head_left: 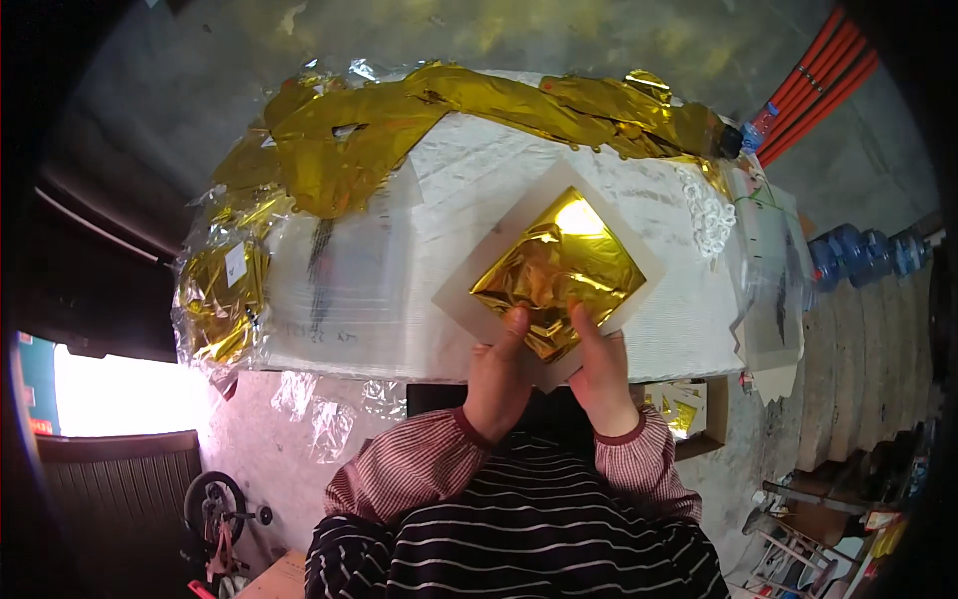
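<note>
A square of shiny gold foil (559, 268) lies on a larger pale backing sheet (461, 292), turned so that one corner points toward me. My left hand (501, 379) grips the near left edge, its thumb pressed on the foil and its fingers hidden beneath. On the near right edge, my right hand (604, 374) does the same with its thumb on top. Small wrinkles run across the foil near both thumbs. The sheet is over the front half of a white-covered table (479, 190); whether it touches the surface I cannot tell.
Crumpled gold foil (339, 150) spreads along the far edge. A clear plastic bag of gold foil (225, 299) sits at the left, near clear sheets (344, 270). White plastic links (707, 215) lie at the right. A box with gold pieces (689, 409) stands below the table's front edge.
</note>
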A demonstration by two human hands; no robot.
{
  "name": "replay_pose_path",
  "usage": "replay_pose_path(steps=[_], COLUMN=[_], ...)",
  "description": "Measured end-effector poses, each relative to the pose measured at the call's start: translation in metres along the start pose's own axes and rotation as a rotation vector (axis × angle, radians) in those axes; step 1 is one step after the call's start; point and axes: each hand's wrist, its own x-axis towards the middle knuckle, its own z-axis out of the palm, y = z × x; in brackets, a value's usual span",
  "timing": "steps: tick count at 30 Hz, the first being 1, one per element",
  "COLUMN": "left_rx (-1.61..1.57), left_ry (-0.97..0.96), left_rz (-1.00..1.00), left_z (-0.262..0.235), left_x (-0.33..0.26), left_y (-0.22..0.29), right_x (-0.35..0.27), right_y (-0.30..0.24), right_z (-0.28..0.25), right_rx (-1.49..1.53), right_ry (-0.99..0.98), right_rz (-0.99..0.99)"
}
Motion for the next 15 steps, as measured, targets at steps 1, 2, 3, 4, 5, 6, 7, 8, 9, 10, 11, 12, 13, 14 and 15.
replay_pose_path(steps=[1,2,3,4,5,6,7,8,9,10,11,12,13,14,15], left_rx=[-0.018,-0.014,-0.014,0.015,0.043,0.093,0.093,0.352,0.612,1.034,1.121,1.302,1.492,1.679,1.681], left_ry=[-0.027,-0.042,-0.042,-0.082,-0.121,-0.145,-0.147,-0.246,-0.344,-0.330,-0.278,-0.229,-0.191,-0.148,-0.144], left_rz=[-0.024,-0.056,-0.054,-0.063,-0.070,-0.085,-0.088,-0.091,-0.092,0.162,0.325,0.575,0.736,0.901,0.902], left_z=[0.004,0.008,0.008,0.006,0.002,-0.004,-0.005,-0.010,-0.016,-0.019,-0.027,-0.034,-0.048,-0.065,-0.081], left_x=[0.000,-0.002,-0.001,0.001,0.003,0.006,0.006,0.006,0.006,0.009,0.014,0.016,0.023,0.028,0.032], left_y=[-0.002,-0.003,-0.007,-0.013,-0.019,-0.026,-0.021,-0.009,0.006,0.029,0.045,0.064,0.081,0.092,0.097], right_x=[0.001,0.001,0.000,-0.003,-0.004,-0.002,-0.001,0.001,0.002,-0.004,-0.006,-0.006,-0.006,-0.007,-0.009], right_y=[-0.008,-0.013,-0.013,-0.013,-0.014,-0.016,-0.021,-0.025,-0.031,-0.037,-0.047,-0.056,-0.062,-0.065,-0.066], right_z=[0.004,0.005,0.000,-0.009,-0.015,-0.019,-0.028,-0.041,-0.053,-0.063,-0.068,-0.073,-0.077,-0.081,-0.085], right_rx=[0.000,-0.001,-0.001,0.016,0.033,-0.030,-0.031,0.028,0.087,-0.096,-0.097,-0.038,0.019,-0.032,-0.032], right_ry=[0.068,0.136,0.134,0.173,0.212,0.259,0.262,0.279,0.294,0.290,0.290,0.318,0.349,0.382,0.379], right_rz=[-0.020,-0.040,-0.040,-0.059,-0.078,-0.159,-0.161,-0.125,-0.089,-0.154,-0.155,-0.086,-0.020,-0.068,-0.067])
